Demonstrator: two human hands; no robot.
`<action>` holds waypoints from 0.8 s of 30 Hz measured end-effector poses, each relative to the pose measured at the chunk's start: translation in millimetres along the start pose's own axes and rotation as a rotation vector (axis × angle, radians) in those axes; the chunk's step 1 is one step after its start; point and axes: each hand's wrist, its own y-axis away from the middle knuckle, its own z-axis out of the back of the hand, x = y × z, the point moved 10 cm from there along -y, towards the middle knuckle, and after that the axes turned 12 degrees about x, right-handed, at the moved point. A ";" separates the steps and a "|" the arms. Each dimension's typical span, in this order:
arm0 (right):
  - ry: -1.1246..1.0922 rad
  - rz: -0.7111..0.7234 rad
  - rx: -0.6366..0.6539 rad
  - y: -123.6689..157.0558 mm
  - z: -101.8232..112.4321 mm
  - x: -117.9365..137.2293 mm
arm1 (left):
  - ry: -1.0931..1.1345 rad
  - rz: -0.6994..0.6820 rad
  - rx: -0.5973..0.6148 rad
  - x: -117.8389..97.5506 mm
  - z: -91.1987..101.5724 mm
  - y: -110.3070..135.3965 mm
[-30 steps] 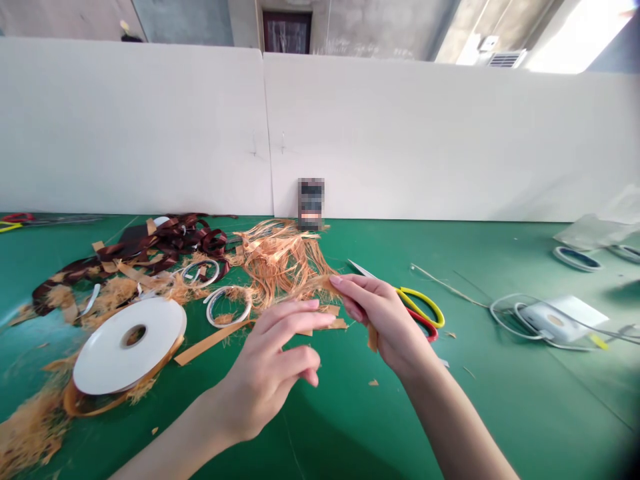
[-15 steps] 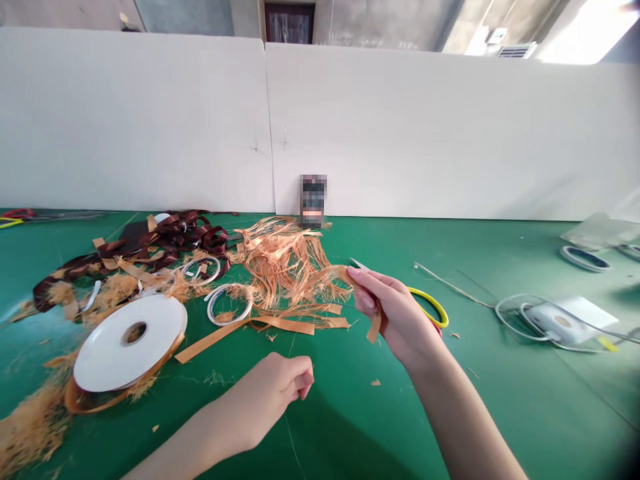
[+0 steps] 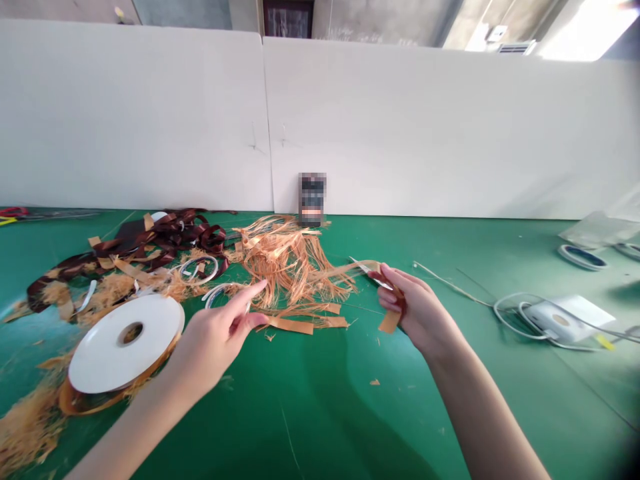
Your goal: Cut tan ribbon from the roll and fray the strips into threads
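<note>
My right hand point(image 3: 407, 303) is closed on a tan ribbon strip point(image 3: 390, 321), whose short end hangs below the fingers. Frayed threads run left from it toward the pile. Behind those fingers shows a scissors blade point(image 3: 361, 265); its handles are hidden. My left hand point(image 3: 220, 330) is open, index finger stretched out and thumb apart. Its thumb is by the end of a flat tan ribbon piece point(image 3: 293, 325); contact is unclear. Beyond the fingertips lies a heap of frayed tan ribbon strips point(image 3: 285, 257).
A white spool point(image 3: 107, 353) with tan ribbon lies left, near dark brown ribbon point(image 3: 165, 240) and loose fluff. A pixelated upright object point(image 3: 312, 200) leans on the white partition point(image 3: 400, 127). A white box with cables point(image 3: 570, 319) sits right on the green table point(image 3: 320, 427).
My right hand has moved right with the ribbon strip, now covering the yellow scissors handle. My left hand has moved left and forward, its fingers opening toward the ribbon pieces.
</note>
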 end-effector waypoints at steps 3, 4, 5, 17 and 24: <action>-0.023 -0.010 0.006 -2.7 8.1 -0.5 | -0.069 0.067 0.167 21.8 -6.7 -10.3; -0.014 -0.007 0.007 -3.0 9.0 0.0 | -0.026 0.044 0.222 23.6 -10.8 -12.5; 0.001 -0.005 0.011 -3.0 8.6 0.2 | 0.055 -0.002 0.263 21.6 -14.2 -14.0; 0.124 -0.108 0.157 -1.5 -26.9 -18.2 | 1.508 0.033 0.178 8.6 -27.9 -25.3; 0.176 -0.078 0.194 2.1 -34.0 -6.5 | 0.525 0.150 0.537 16.7 -60.3 -20.8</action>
